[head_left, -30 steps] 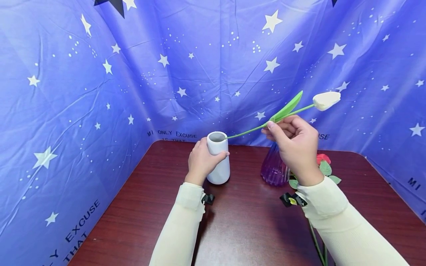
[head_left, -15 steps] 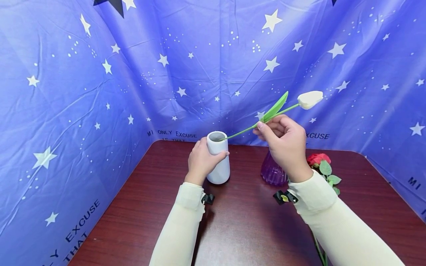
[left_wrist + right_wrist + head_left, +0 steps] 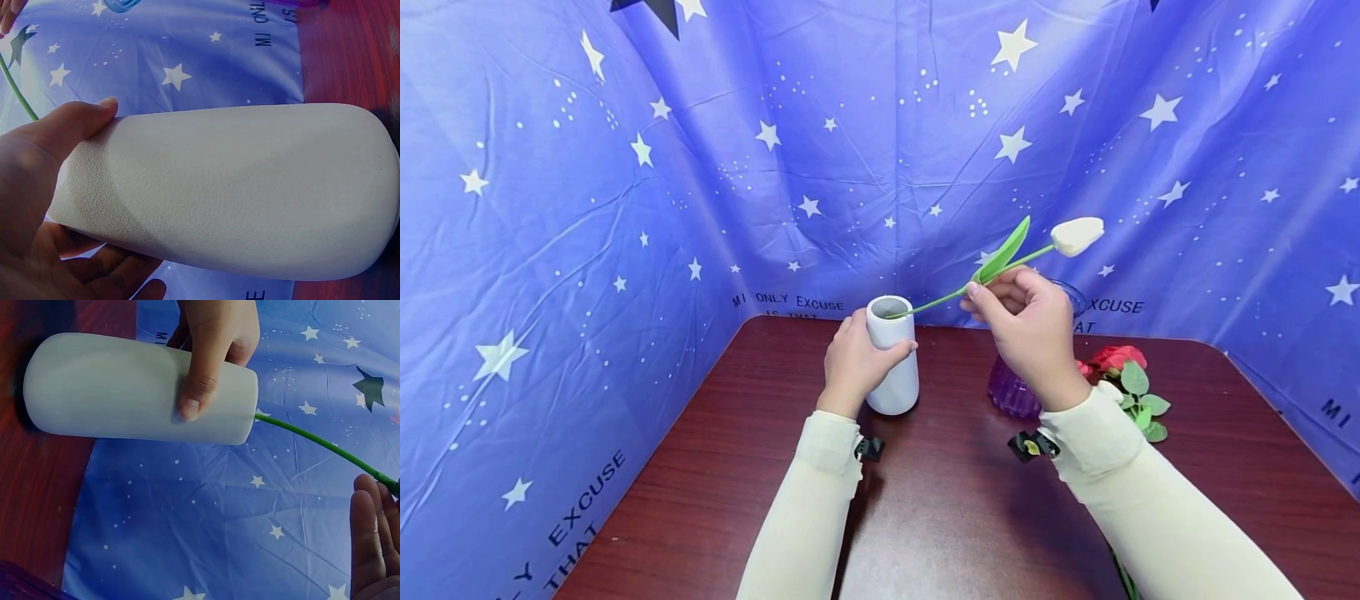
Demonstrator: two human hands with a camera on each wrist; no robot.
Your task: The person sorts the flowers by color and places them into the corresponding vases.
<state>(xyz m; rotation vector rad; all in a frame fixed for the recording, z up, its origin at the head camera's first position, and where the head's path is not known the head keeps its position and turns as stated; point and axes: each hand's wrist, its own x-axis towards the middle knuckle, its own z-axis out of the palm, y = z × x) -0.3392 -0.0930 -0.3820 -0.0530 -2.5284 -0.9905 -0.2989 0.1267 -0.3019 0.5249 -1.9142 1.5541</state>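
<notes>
A white vase (image 3: 895, 379) stands upright on the table. My left hand (image 3: 857, 360) grips it near the top, thumb across the front and fingers around the far side, as the left wrist view also shows. In my right hand (image 3: 1033, 329), thumb and fingers pinch the green stem of a white tulip (image 3: 1077, 237) just below its leaf (image 3: 1006, 250). The tulip slants, bloom up to the right, and the stem's lower end reaches inside the vase's mouth. In the right wrist view the stem (image 3: 319, 442) bends between the vase rim and the fingers.
Behind my right hand stands a purple glass vase (image 3: 1011, 390), partly hidden. Red roses (image 3: 1118, 358) with green leaves lie right of it, their stems running under my right forearm. Blue star-patterned cloth (image 3: 880, 150) encloses the dark wooden table (image 3: 730, 467) at the back and sides.
My right hand has moved left and slightly down with the tulip, and the stem's end has gone from the rim into the vase's mouth. The left hand and white vase have stayed put.
</notes>
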